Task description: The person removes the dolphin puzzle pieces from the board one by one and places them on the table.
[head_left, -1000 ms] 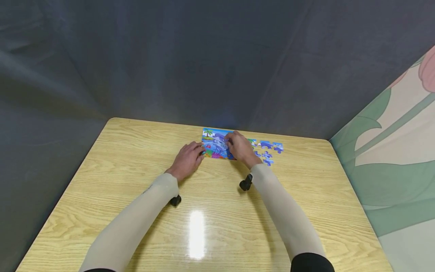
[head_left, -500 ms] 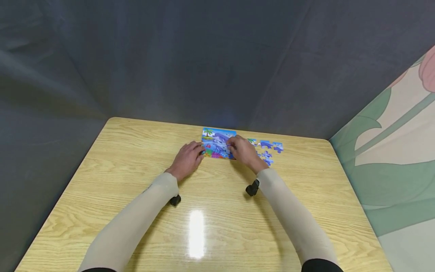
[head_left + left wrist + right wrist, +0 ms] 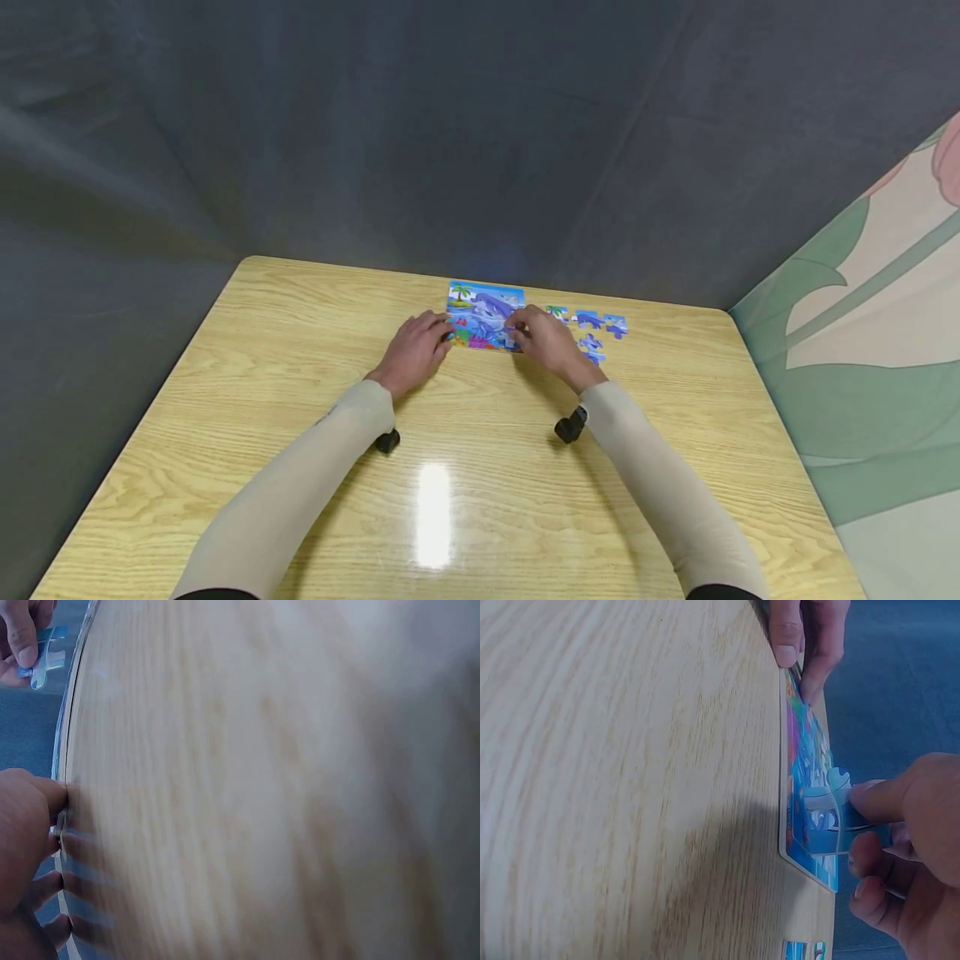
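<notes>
A flat puzzle board [image 3: 483, 296] with a sea picture of dolphins and a palm tree lies near the table's far edge. My right hand [image 3: 551, 343] is over its right side, thumb and fingers pinching a jigsaw piece [image 3: 829, 814]. In the right wrist view that piece is tilted up above the picture, and its lower edge may touch the board; I cannot tell. My left hand [image 3: 412, 350] rests at the board's left edge, fingertips touching the edge or the table there. The right hand covers the board's lower right corner in the head view.
Several loose jigsaw pieces [image 3: 588, 320] lie on the wooden table [image 3: 480, 433] right of the board. A dark cloth [image 3: 480, 142] hangs right behind the table's far edge. To the right stands a panel [image 3: 862, 350] with a flower pattern.
My right hand has shifted a little right and towards me, still pinching the jigsaw piece, and more of the board's right side shows. The left hand stays in place.
</notes>
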Available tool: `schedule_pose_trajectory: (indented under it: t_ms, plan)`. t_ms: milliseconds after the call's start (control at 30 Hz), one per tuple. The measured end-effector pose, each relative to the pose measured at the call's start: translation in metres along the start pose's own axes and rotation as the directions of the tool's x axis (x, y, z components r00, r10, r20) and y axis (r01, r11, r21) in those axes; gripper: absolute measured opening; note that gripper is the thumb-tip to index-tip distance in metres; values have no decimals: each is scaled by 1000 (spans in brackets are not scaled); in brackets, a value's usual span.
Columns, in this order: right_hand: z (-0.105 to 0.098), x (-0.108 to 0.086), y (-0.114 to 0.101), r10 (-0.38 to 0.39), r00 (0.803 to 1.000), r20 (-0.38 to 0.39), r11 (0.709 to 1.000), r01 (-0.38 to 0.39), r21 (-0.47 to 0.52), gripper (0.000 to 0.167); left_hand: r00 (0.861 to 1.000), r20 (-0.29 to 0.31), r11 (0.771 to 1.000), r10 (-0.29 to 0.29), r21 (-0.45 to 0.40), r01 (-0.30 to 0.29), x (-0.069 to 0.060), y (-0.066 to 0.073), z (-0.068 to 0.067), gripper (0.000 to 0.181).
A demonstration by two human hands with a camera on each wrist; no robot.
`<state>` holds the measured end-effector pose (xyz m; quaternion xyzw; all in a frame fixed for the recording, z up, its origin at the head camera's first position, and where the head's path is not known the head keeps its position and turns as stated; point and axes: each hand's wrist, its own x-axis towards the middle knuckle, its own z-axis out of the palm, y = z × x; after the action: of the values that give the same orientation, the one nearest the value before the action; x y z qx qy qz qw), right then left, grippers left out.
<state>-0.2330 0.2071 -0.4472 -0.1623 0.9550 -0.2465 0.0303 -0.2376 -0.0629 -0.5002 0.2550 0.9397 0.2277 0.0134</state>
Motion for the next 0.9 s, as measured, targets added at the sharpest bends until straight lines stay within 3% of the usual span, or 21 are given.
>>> schedule_pose_trajectory:
  t_ms: [567,900]
  plan:
    - [-5,-27,0,-31,999,39,999,31,12,18,1000,-7,1000,9,2,-9,0,-2,3,44]
    - [-12,-53,14,7,999,46,1000,-8,9,18,1000,1,1000,6,-10,-6,-1,-1,1,45]
